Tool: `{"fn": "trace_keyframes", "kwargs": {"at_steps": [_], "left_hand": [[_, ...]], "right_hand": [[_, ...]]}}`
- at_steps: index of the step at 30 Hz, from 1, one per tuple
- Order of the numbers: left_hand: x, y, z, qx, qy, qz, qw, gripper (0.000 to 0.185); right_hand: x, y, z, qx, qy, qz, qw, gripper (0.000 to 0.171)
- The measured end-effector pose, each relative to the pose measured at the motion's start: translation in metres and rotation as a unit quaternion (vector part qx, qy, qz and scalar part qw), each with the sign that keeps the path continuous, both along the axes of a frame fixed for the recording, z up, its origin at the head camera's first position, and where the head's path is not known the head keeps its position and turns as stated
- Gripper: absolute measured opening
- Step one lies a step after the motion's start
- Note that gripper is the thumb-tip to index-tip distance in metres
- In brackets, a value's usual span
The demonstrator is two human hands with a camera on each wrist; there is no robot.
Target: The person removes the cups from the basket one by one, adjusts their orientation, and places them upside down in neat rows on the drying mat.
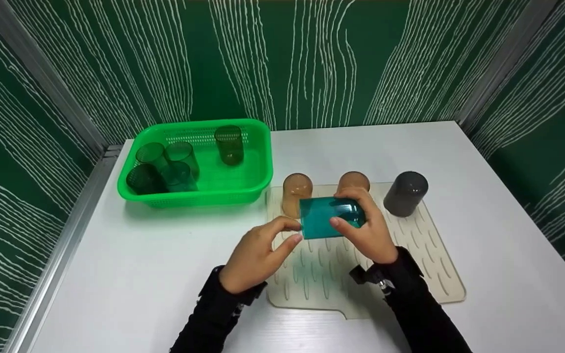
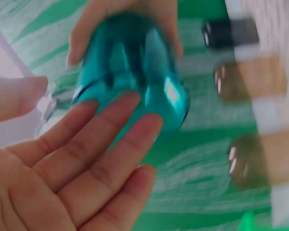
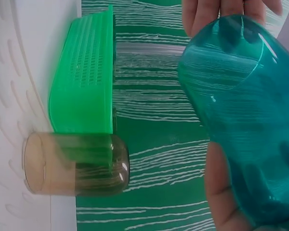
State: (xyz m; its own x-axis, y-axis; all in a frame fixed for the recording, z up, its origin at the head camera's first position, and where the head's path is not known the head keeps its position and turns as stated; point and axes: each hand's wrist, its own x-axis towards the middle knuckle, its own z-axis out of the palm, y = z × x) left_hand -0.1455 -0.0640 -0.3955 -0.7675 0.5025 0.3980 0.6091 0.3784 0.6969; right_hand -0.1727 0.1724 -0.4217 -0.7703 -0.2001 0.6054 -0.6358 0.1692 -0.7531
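A see-through teal cup (image 1: 324, 218) lies sideways in the air above the beige ribbed mat (image 1: 312, 274). My right hand (image 1: 368, 228) grips it round its closed end, thumb on the near side. At the cup's open rim is my left hand (image 1: 263, 250), thumb and fingers apart; in the left wrist view the fingers (image 2: 111, 154) are fairly straight, and whether they touch the rim I cannot tell. Behind the teal cup, two amber cups (image 1: 298, 189) (image 1: 354, 180) stand upside down on the mat, the right one partly hidden. A dark grey cup (image 1: 406, 193) stands upside down to their right.
A green plastic basket (image 1: 204, 197) stands at the back left of the white table (image 1: 165, 274). Several tinted cups are inside, most bunched at its left end, with a brown cup (image 1: 229, 145) apart on the right. Green patterned walls (image 1: 282, 63) enclose the table's back and sides.
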Motion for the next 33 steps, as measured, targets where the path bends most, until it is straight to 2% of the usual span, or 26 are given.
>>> {"fn": "trace_keyframes", "kwargs": {"at_steps": [1, 3, 5, 7, 8, 10, 14, 16, 18, 24, 26, 29, 33], "left_hand": [[0.0, -0.003, 0.001, -0.014, 0.02, 0.019, 0.9995, 0.033], [-0.002, -0.009, 0.002, -0.037, 0.055, 0.057, 0.9962, 0.033], [-0.004, -0.014, 0.004, -0.051, 0.075, 0.089, 0.992, 0.034], [-0.004, -0.019, 0.006, -0.057, 0.085, 0.113, 0.9884, 0.033], [-0.004, -0.022, 0.007, -0.058, 0.087, 0.124, 0.9868, 0.033], [-0.004, -0.026, 0.009, -0.057, 0.091, 0.143, 0.9839, 0.034], [-0.003, -0.034, 0.012, -0.05, 0.096, 0.171, 0.9793, 0.033], [-0.003, -0.035, 0.013, -0.048, 0.095, 0.179, 0.978, 0.033], [-0.003, -0.036, 0.014, -0.048, 0.094, 0.183, 0.9774, 0.033], [-0.005, -0.035, 0.012, -0.057, 0.088, 0.188, 0.9766, 0.031], [-0.005, -0.034, 0.011, -0.06, 0.087, 0.188, 0.9765, 0.031], [-0.005, -0.033, 0.01, -0.065, 0.087, 0.186, 0.9765, 0.031], [-0.004, -0.032, 0.009, -0.068, 0.084, 0.181, 0.9775, 0.029]], "right_hand": [[-0.002, 0.001, -0.002, 0.007, 0.004, -0.003, 1.0, 0.045], [-0.021, 0.014, -0.031, 0.007, 0.025, 0.019, 0.999, 0.048], [-0.024, 0.016, -0.032, 0.016, 0.024, 0.019, 0.999, 0.049], [-0.027, 0.018, -0.032, 0.03, 0.015, 0.0, 0.999, 0.05], [-0.029, 0.019, -0.032, 0.041, 0.011, -0.013, 0.999, 0.051], [-0.017, 0.01, -0.004, 0.082, -0.001, -0.057, 0.995, 0.05], [-0.024, 0.005, 0.002, 0.169, 0.027, -0.07, 0.983, 0.044], [-0.028, -0.001, 0.003, 0.225, 0.042, -0.064, 0.971, 0.04], [-0.032, -0.008, 0.002, 0.285, 0.055, -0.061, 0.955, 0.04], [-0.04, -0.032, -0.009, 0.439, 0.088, -0.073, 0.891, 0.049], [-0.04, -0.038, -0.012, 0.469, 0.086, -0.077, 0.876, 0.05], [-0.04, -0.046, -0.016, 0.493, 0.075, -0.078, 0.863, 0.05], [-0.042, -0.053, -0.021, 0.5, 0.066, -0.076, 0.86, 0.05]]}}
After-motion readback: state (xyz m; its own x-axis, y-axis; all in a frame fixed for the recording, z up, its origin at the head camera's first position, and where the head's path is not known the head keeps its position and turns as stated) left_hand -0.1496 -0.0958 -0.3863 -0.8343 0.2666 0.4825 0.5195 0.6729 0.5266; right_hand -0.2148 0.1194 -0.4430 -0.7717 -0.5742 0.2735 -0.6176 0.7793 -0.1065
